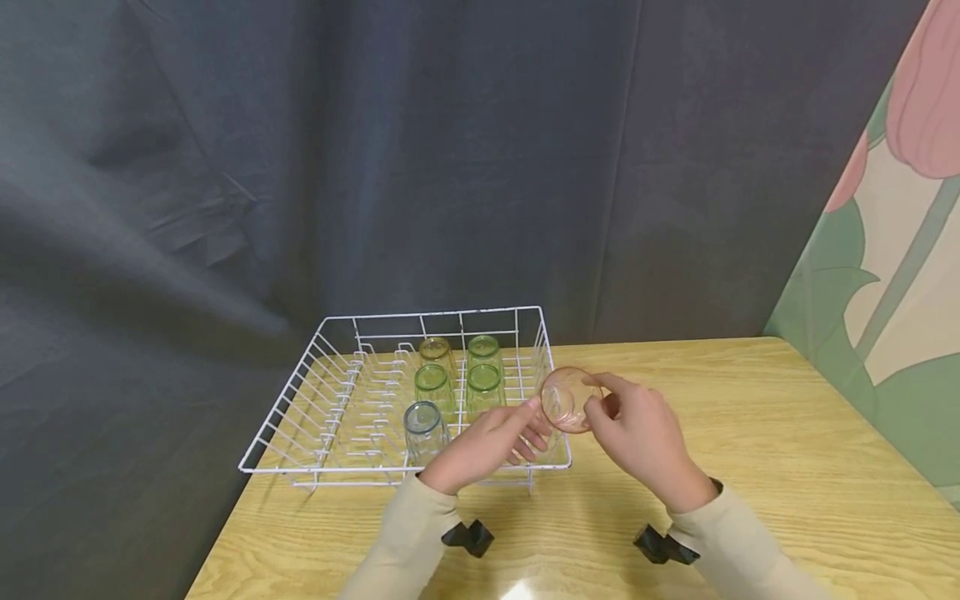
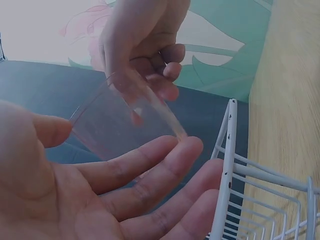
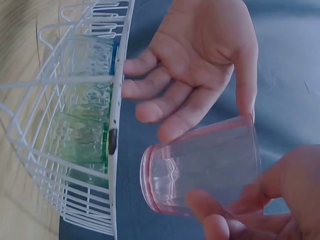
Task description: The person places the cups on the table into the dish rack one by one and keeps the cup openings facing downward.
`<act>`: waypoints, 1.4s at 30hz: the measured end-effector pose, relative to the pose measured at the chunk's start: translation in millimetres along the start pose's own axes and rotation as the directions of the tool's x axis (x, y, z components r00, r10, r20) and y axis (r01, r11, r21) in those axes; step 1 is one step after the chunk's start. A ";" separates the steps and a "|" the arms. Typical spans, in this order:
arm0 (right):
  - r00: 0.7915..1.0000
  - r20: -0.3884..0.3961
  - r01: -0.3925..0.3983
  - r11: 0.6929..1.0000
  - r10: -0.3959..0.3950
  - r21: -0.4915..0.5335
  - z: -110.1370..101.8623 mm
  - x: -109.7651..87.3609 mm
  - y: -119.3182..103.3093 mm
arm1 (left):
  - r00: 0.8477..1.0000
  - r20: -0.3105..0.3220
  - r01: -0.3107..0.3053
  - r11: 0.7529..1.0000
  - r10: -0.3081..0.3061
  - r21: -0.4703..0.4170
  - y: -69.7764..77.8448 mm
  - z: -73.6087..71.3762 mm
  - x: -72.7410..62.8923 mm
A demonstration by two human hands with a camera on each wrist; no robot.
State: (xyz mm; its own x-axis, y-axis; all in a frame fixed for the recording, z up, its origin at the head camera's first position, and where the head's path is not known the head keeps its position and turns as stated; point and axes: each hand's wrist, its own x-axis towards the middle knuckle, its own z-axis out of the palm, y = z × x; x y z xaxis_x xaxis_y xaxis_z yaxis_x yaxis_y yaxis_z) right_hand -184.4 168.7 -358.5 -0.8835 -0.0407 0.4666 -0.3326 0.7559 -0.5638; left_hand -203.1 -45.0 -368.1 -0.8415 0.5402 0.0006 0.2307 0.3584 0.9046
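A pink-tinted drinking glass (image 1: 564, 400) is held up beside the right end of the white wire dish rack (image 1: 405, 468). My right hand (image 1: 637, 425) grips its side near the rim, thumb and fingers around the wall. On the other side, my left hand (image 1: 491, 442) has its thumb tip at the rim and its loosely extended fingers (image 2: 150, 175) along the wall, palm facing the glass (image 3: 200, 165). Inside the rack, upturned glasses stand in two columns: an amber one (image 1: 435, 350), green ones (image 1: 432, 379) and a blue-grey one (image 1: 424, 419) nearest me.
The rack stands on a wood-grain table (image 1: 750, 467), its plate prongs (image 1: 360, 417) at the left. A dark curtain (image 1: 480, 167) hangs behind the table. A floral-patterned panel (image 1: 900, 292) rises at the right. Both sleeves carry black wrist mounts (image 1: 468, 537).
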 end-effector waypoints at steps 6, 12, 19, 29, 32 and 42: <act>0.999 -0.017 0.051 0.998 -0.051 0.033 3.2 -4.4 -1.8 | 0.999 -0.010 0.030 0.998 -0.030 -0.047 0.4 -2.7 0.6; 0.986 -0.048 0.161 0.985 -0.158 0.065 8.8 -8.6 -2.1 | 0.997 -0.034 0.068 0.996 -0.070 -0.065 -3.0 -6.0 1.8; 0.969 -0.041 0.246 0.966 -0.244 0.077 12.4 -12.3 -1.0 | 0.994 -0.040 0.093 0.990 -0.097 -0.108 -7.7 -8.2 2.5; 0.952 -0.018 0.307 0.948 -0.306 0.080 15.2 -14.8 -0.2 | 0.989 -0.036 0.140 0.979 -0.147 -0.148 -8.4 -13.6 5.5; 0.945 -0.010 0.328 0.942 -0.328 0.064 16.2 -15.1 0.4 | 0.988 -0.034 0.146 0.975 -0.154 -0.171 -9.6 -14.6 7.0; 0.913 0.023 0.407 0.912 -0.408 0.054 20.4 -14.3 4.4 | 0.989 -0.044 0.132 0.976 -0.142 -0.174 -12.7 -17.5 9.4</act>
State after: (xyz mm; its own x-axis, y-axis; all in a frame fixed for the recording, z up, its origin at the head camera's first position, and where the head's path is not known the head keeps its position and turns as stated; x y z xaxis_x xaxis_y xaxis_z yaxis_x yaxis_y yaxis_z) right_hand -180.0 159.3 -381.6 -0.6780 -0.3607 0.6405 -0.6805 0.6374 -0.3614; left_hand -222.5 -57.8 -372.2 -0.8865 0.4498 -0.1086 0.0293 0.2889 0.9569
